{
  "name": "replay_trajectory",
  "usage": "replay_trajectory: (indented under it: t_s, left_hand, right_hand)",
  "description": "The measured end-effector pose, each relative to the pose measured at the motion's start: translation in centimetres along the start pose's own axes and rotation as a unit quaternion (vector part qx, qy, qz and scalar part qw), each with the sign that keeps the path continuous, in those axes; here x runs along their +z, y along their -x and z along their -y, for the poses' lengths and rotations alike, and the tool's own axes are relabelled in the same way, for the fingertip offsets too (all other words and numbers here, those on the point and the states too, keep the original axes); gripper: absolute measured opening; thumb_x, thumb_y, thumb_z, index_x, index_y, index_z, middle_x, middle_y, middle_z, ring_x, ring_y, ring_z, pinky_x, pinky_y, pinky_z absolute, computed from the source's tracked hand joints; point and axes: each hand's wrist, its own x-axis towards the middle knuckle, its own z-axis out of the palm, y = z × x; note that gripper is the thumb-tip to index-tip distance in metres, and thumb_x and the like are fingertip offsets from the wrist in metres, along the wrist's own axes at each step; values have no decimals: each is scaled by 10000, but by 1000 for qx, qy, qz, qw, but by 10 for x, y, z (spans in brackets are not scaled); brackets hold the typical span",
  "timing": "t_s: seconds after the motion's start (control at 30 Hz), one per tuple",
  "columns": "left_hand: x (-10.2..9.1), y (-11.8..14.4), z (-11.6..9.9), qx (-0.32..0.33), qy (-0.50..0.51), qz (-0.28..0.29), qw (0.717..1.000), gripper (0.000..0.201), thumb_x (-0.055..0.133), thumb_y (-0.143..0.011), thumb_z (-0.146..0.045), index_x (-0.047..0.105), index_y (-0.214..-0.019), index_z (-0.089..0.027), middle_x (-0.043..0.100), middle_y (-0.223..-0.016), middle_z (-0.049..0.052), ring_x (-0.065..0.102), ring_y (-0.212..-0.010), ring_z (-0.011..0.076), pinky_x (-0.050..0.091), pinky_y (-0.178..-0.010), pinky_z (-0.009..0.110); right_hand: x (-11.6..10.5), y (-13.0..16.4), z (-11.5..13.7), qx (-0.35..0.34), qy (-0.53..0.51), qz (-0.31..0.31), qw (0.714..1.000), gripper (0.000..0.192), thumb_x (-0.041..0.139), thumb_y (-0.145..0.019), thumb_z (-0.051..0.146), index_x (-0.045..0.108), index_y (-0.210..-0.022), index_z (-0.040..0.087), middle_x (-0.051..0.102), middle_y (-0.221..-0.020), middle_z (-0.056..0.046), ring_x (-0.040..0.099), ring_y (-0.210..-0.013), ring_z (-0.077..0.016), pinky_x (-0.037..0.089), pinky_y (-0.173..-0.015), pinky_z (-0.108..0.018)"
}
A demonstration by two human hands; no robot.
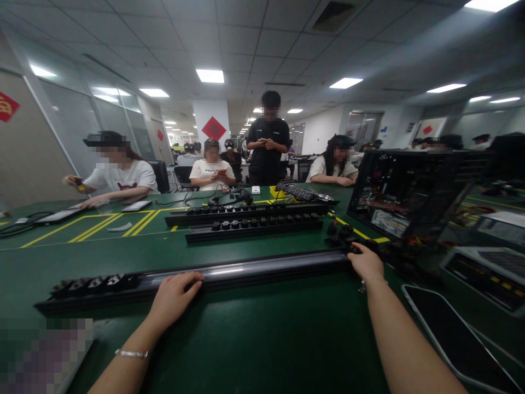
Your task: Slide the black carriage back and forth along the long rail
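A long black metal rail (266, 269), open at the top with a shiny inner surface, lies across the green table in front of me. Several black socket-like modules (96, 283) sit in its left end. My left hand (174, 295) is closed over the rail left of its middle, fingers across it and thumb toward the near edge. At the rail's right end, my right hand (367, 262) has its thumb and index finger closed near a dark part; what they pinch is hard to make out. Beside that hand, small black parts (340, 231) lie in a heap.
Two more black rails with modules, one nearer (254, 230), lie beyond mine. An opened computer case (410, 191) stands at right, near a grey boxed unit (488, 273) and a phone (459, 334). A power strip (299, 191) lies farther back. Several people are around the table (262, 339).
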Motion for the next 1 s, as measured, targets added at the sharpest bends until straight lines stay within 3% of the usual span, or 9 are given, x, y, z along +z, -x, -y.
replay_trajectory:
  t_s: [0.43, 0.73, 1.0]
  left_hand:
    - [-3, 0, -3, 0, 3, 12, 1000, 291, 423, -804, -426, 643, -930, -283, 685, -1008, -11, 590, -973, 186, 400, -885, 335]
    - [-1, 0, -2, 5, 6, 4, 1000, 290, 425, -803, -427, 646, -921, -282, 686, -1003, -11, 591, -970, 186, 402, -889, 339]
    - [-2, 0, -2, 0, 6, 13, 1000, 282, 426, -803, -419, 638, -929, -281, 681, -1011, -2, 578, -981, 191, 392, -903, 358]
  right_hand:
    - [3, -8, -12, -16, -11, -50, 999, 500, 549, -631, 311, 640, -1118, 242, 675, -935, -70, 607, -804, -234, 470, -727, -328]
    - [0, -8, -13, 19, -21, -43, 999, 517, 546, -628, 295, 624, -1137, 251, 665, -1002, -57, 600, -878, -250, 463, -771, -336]
    - [6, -15, -27, 54, -97, -79, 991, 527, 537, -627, 277, 611, -1146, 226, 638, -1081, -71, 581, -943, -275, 452, -839, -363]
